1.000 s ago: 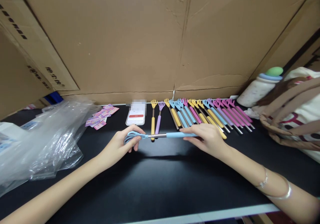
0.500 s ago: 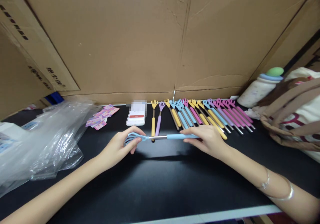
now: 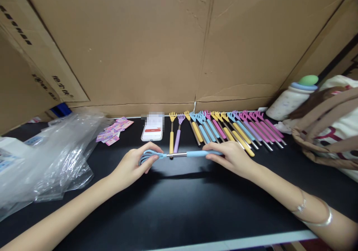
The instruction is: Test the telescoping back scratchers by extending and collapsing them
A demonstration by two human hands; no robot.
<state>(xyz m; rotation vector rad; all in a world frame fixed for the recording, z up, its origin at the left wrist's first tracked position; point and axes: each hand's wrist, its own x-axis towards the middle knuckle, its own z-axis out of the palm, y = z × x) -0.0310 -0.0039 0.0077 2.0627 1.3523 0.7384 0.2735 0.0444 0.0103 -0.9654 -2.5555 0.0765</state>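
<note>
A light blue back scratcher (image 3: pixel 195 153) is held level above the black table, its claw head to the left and its handle to the right. My left hand (image 3: pixel 137 165) pinches the claw head between thumb and fingers. Around the far end of the blue handle, my right hand (image 3: pixel 232 156) is closed, hiding its tip. Just behind lie a yellow back scratcher (image 3: pixel 171 137) and a purple back scratcher (image 3: pixel 177 137), side by side with claws pointing away. Further right, several more back scratchers (image 3: pixel 223 128) in yellow, blue, pink and purple form a slanted row.
Clear plastic bags (image 3: pixel 56 165) are heaped on the left. Small pink and purple cards (image 3: pixel 113 131) lie near a phone (image 3: pixel 152 129) with a lit screen. At the right stand a white bottle (image 3: pixel 289 103) and a brown-and-white bag (image 3: pixel 330 131). A cardboard wall (image 3: pixel 140 49) rises behind the table.
Both hands keep their hold on the blue back scratcher and are almost still. The claw head has turned slightly in the left fingers.
</note>
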